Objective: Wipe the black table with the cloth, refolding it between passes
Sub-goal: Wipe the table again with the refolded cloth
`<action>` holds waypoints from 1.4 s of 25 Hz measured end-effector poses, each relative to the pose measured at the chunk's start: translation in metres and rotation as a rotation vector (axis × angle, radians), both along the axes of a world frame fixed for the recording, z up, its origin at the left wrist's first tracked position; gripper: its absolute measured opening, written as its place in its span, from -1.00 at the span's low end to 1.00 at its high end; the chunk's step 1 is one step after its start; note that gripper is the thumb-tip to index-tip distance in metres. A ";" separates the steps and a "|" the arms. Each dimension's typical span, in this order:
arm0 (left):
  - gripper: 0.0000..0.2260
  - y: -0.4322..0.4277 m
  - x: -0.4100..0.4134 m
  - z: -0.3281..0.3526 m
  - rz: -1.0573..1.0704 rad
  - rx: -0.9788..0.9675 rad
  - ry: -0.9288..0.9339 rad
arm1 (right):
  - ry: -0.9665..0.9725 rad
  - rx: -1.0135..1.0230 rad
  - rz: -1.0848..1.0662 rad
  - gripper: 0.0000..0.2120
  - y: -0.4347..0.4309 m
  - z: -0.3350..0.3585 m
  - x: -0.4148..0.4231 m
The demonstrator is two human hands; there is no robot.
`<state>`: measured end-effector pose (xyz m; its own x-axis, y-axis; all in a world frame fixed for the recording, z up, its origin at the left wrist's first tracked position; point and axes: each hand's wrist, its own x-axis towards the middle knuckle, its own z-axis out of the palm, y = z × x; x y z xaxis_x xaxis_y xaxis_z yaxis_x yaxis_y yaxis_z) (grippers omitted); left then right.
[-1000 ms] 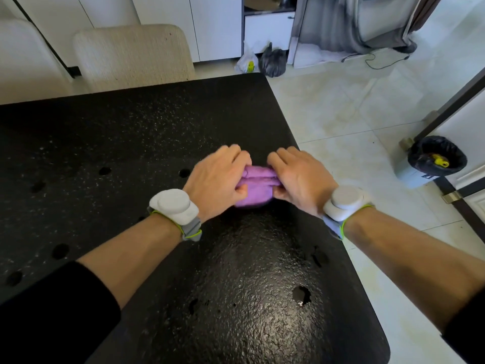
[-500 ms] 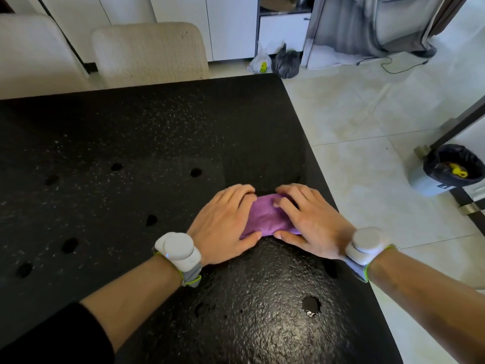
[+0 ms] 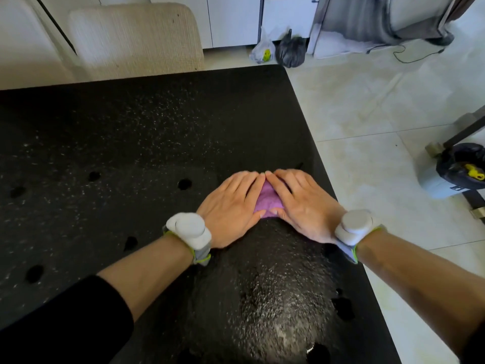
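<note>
Cloth (image 3: 267,203) lies near the right edge of the table (image 3: 131,153), pressed under our left hand (image 3: 231,211) and right hand (image 3: 304,206), both laid flat.

Bright daylight glares off the glossy black table (image 3: 131,153); wide-angle edges bend, with slight motion blur.

Left hand (image 3: 231,207) and right hand (image 3: 305,206) lie flat.

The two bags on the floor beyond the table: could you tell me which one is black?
The black bag is the right-hand one, nearer the grey curtain; the pale plastic bag beside it shows something yellow-green inside.
</note>
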<state>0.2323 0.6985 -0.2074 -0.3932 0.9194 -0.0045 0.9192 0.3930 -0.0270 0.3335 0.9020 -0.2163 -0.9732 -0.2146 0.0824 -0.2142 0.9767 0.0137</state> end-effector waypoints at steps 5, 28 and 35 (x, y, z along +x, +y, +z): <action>-0.34 0.045 -0.061 -0.006 0.063 0.022 0.049 | -0.002 -0.062 -0.033 -0.38 0.041 -0.002 -0.065; -0.35 0.034 0.057 -0.003 0.030 0.060 -0.099 | -0.100 -0.218 -0.123 -0.39 0.026 -0.003 0.066; -0.39 0.017 0.102 -0.002 0.024 0.073 -0.105 | -0.121 -0.215 -0.131 -0.43 0.010 0.002 0.109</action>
<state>0.3338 0.7154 -0.2093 -0.4162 0.9091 0.0197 0.9057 0.4125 0.0980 0.4430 0.9124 -0.2145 -0.9971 -0.0761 -0.0066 -0.0729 0.9740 -0.2147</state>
